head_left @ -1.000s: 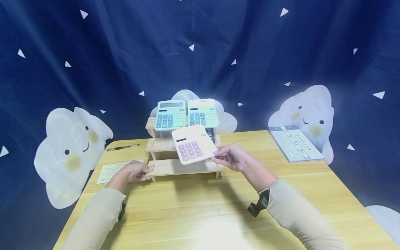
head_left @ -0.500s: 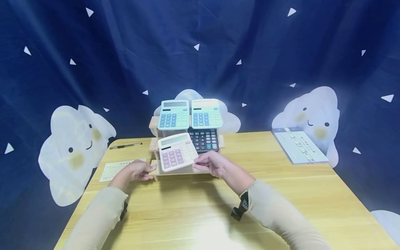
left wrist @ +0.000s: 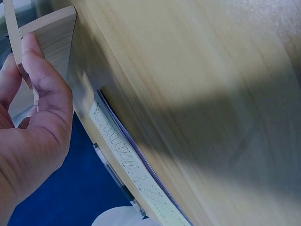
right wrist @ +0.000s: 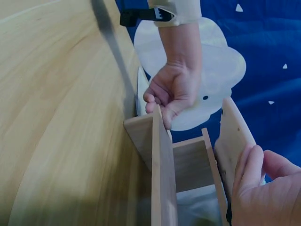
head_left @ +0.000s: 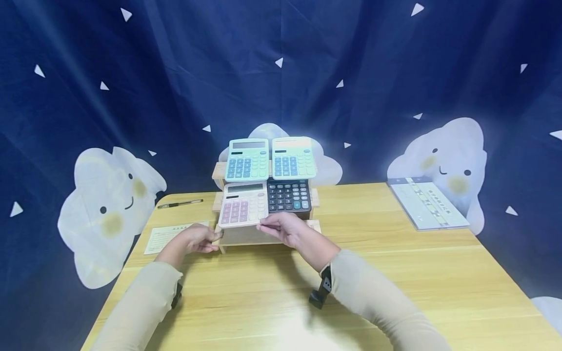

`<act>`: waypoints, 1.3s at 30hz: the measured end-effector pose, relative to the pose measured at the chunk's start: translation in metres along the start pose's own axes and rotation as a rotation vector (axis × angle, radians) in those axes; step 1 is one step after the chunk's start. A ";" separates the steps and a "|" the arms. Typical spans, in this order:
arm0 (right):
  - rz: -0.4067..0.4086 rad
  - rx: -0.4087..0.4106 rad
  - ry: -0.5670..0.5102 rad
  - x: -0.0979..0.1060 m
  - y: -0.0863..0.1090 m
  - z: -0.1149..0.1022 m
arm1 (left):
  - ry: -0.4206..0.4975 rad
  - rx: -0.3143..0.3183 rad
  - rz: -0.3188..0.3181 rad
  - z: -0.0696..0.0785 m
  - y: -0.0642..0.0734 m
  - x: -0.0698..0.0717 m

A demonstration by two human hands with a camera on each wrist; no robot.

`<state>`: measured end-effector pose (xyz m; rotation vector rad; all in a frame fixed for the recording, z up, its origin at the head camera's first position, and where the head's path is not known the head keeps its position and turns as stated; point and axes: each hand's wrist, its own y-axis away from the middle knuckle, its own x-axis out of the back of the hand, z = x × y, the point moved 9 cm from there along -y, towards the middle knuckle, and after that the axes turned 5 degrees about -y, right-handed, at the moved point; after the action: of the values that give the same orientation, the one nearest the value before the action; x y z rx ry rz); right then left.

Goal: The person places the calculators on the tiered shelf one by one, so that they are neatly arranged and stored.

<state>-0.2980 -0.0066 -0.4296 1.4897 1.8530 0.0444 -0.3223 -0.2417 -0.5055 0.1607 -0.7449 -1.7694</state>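
Note:
My right hand (head_left: 285, 230) pinches the lower right corner of a white calculator with pink keys (head_left: 243, 204), tilted at the middle step of a wooden three-step stand (head_left: 250, 238). In the right wrist view the calculator (right wrist: 230, 141) shows edge-on by the fingers; whether it rests fully on the step I cannot tell. My left hand (head_left: 196, 239) grips the left end of the bottom step, thumb on top, as the left wrist view also shows. A black calculator (head_left: 289, 196) leans beside the pink-keyed one. Two turquoise calculators (head_left: 247, 160) stand on the top step.
Left of the stand, a printed slip pad (head_left: 164, 238) lies partly behind my left hand, with a black pen (head_left: 180, 204) beyond it. A pale blue booklet (head_left: 428, 204) lies at the table's back right. Behind the table (head_left: 417, 273) hangs a dark blue curtain (head_left: 210, 63).
My right hand has carried the pink-keyed calculator left and down onto the left of the middle step, uncovering the black calculator. My left hand has stayed on the stand.

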 end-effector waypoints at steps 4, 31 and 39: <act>0.020 0.024 -0.016 -0.002 -0.003 0.000 | -0.003 0.001 -0.001 0.001 0.000 0.000; 0.173 0.104 -0.131 -0.004 -0.009 0.014 | 0.030 0.011 0.003 -0.002 0.000 0.002; 0.194 0.139 -0.200 -0.003 -0.014 0.017 | 0.026 0.005 -0.009 0.001 0.002 0.000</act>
<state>-0.2998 -0.0208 -0.4465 1.7011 1.5752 -0.1395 -0.3214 -0.2415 -0.5039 0.1901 -0.7314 -1.7706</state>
